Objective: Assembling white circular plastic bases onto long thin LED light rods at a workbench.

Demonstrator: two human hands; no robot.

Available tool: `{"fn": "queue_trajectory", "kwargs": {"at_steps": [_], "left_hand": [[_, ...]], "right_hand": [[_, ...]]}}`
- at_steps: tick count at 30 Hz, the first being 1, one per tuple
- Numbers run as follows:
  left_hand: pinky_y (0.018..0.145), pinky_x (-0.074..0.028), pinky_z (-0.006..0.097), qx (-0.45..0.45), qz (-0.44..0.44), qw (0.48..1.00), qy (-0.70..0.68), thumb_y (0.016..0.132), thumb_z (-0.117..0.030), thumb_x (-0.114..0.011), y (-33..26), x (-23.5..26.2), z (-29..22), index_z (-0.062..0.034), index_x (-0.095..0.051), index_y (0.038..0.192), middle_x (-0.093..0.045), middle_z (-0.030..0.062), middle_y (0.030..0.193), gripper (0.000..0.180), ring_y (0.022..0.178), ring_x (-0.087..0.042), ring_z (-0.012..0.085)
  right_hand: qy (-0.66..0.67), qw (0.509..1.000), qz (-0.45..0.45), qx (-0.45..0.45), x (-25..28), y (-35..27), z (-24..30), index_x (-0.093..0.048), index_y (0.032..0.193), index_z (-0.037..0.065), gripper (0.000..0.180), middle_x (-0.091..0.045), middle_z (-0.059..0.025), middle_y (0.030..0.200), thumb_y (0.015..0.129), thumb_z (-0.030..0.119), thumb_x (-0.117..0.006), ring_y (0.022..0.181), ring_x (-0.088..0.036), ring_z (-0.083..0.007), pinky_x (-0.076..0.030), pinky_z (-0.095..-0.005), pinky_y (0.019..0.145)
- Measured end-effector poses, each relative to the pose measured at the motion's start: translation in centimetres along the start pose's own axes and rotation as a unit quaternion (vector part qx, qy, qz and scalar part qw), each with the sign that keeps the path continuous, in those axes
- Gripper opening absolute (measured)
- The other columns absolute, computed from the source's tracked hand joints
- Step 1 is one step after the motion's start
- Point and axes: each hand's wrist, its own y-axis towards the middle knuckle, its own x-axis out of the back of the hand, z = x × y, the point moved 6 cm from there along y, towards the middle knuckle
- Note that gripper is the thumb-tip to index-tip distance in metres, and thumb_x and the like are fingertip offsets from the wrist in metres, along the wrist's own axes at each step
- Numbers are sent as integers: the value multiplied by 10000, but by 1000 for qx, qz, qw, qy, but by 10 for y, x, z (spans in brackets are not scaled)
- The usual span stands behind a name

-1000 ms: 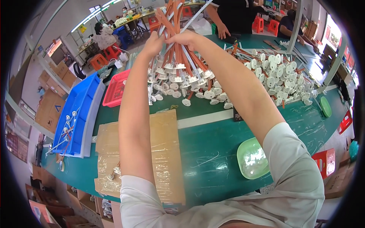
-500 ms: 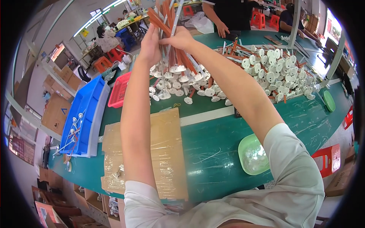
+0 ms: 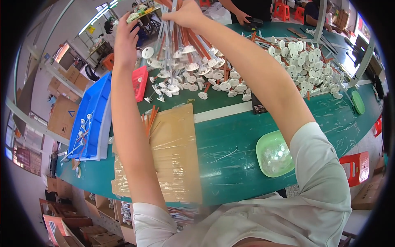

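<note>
— Hanging nearly upright, is it, that bundle of rods (image 3: pixel 181 37)?

— Yes. The long axis runs from the right hand (image 3: pixel 186 13) at the top edge of the view down toward the table (image 3: pixel 230 136), fanning out a little at the bottom. The rods are white and orange-red, and each ends in a white disc; the lowest discs sit just above the loose heap of disc parts (image 3: pixel 230 80) on the table.

— So which hand has it?

— The right one. Its fingers are closed round the upper end of the bundle, so the rods hang below the grip. The left hand (image 3: pixel 125 39) is beside the bundle, on its left, lower than the right hand, with fingers spread wide and apart from the rods; it holds nothing I can see.

— And around that?

— A flattened cardboard sheet (image 3: pixel 173 152) lies under the left forearm, with a few orange rods on its upper edge. A blue tray (image 3: pixel 92 119) sits further left, a red basket (image 3: pixel 140 82) behind it, and a green bowl (image 3: pixel 273 154) near the right elbow.
</note>
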Motion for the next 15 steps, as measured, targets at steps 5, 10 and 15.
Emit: {"fn": "queue_trajectory", "kwargs": {"at_steps": [5,10,15], "left_hand": [[1094,-384,413,62,-158,983,-67,1099,-419,-357,-40,73,27,-125,-427,1484,-478,150,1506,489,1318,-514,286],[1077,-388,473,68,-109,991,-28,907,-343,-661,-81,62,115,-78,-453,1467,-505,163,1452,654,1296,-508,314],[873,-508,342,-22,-42,918,395,850,-255,-795,-106,19,152,-43,-578,1317,-645,185,1193,557,1075,-622,256]], "right_hand": [[67,997,-35,-9,27,19,34,-762,957,-39,360,-751,-159,841,709,217,-814,769,-731,-229,-559,-350,721],[191,981,-7,33,31,22,73,-735,963,-77,348,-738,-158,861,728,169,-806,758,-715,-225,-556,-347,686],[210,976,-1,53,43,6,106,-730,928,-66,276,-732,-141,853,740,127,-787,760,-715,-230,-562,-363,691]]}}
